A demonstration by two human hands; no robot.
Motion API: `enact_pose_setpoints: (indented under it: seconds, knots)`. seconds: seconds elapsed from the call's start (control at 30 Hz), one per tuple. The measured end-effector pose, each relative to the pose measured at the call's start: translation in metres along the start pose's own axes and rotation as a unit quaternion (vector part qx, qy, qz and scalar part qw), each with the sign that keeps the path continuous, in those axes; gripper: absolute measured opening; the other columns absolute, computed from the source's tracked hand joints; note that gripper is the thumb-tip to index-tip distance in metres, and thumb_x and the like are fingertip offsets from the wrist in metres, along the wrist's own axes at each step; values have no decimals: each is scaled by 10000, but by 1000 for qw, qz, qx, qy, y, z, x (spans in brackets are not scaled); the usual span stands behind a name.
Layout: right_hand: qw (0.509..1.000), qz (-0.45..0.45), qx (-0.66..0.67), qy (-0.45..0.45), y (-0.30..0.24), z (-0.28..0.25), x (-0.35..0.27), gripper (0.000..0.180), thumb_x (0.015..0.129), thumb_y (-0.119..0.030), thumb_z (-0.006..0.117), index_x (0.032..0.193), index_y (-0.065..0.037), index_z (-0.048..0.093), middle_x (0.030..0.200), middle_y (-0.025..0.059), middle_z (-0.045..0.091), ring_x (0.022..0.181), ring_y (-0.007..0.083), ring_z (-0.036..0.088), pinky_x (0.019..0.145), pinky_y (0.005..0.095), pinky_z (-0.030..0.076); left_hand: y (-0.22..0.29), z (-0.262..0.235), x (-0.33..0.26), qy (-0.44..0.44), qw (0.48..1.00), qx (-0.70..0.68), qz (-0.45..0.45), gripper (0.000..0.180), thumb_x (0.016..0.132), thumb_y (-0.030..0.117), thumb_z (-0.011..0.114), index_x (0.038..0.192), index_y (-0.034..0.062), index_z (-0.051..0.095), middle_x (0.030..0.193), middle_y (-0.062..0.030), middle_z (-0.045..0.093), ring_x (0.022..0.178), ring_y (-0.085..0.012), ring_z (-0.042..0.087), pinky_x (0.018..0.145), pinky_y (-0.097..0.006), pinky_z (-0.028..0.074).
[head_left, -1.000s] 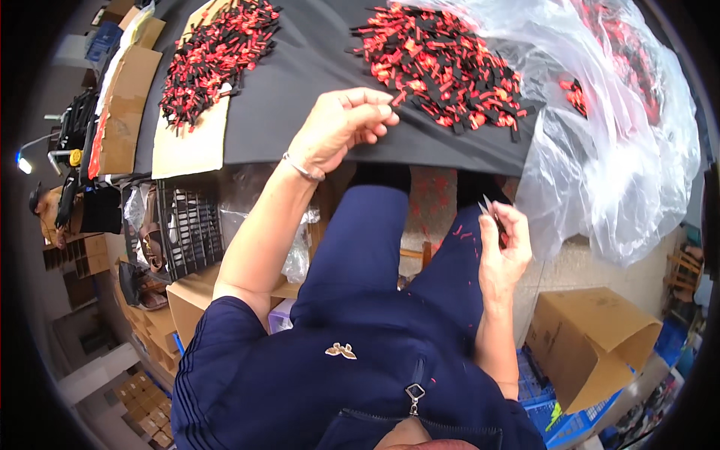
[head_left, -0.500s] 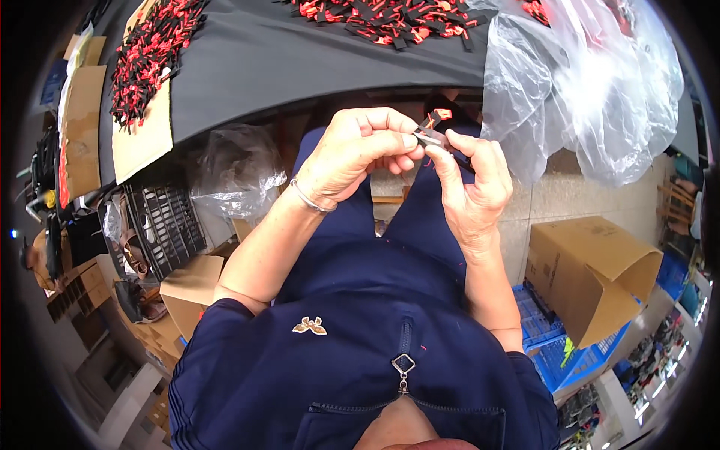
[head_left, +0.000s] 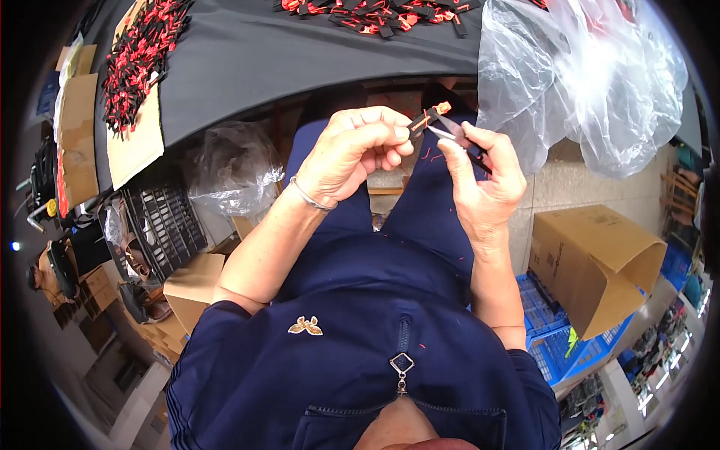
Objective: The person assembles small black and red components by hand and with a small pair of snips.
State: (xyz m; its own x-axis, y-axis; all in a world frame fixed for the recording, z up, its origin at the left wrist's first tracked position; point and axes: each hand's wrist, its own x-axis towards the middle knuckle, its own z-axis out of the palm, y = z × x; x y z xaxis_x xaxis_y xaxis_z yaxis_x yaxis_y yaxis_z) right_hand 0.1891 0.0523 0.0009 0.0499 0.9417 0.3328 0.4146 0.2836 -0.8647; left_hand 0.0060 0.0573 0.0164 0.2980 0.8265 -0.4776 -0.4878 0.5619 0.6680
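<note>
Black-and-red tab [head_left: 422, 123] above thighs [head_left: 429, 201]; left hand [head_left: 358, 147], fingers pinching its lower-left end; long axis slants up-right, red tip [head_left: 443, 108] outermost. Snips [head_left: 457, 132] just right, blades parted, contact unclear; right hand [head_left: 487, 171], fingers wrapped round handles, nearer red tip.

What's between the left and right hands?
In the head view: a small black-and-red strip pinched by the left hand, then the open snips held in the right hand.

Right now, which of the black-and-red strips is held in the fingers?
The single strip pinched in the left hand, near the snips; the other strips lie heaped on the table.
</note>
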Motion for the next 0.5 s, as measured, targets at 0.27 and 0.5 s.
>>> enact_pose_setpoints:
  seconds: [0.27,0.5]
  knots:
    - [996,-70,-56,11,6,-1,3,278,658,-72,776,897,-40,636,683,40,611,607,171,551,541,279,439,-3,-1,4,-16,1000,-20,-12,138,803,86,564,867,-28,610,710,-58,594,590,-90,520,582,-204,442]
    - [993,-88,-79,11,10,-2,2,286,655,-83,780,897,-41,633,685,39,614,604,176,550,528,281,429,-8,2,8,7,1000,-10,-21,117,795,97,556,839,-9,578,640,-29,554,552,-99,481,530,-223,381]
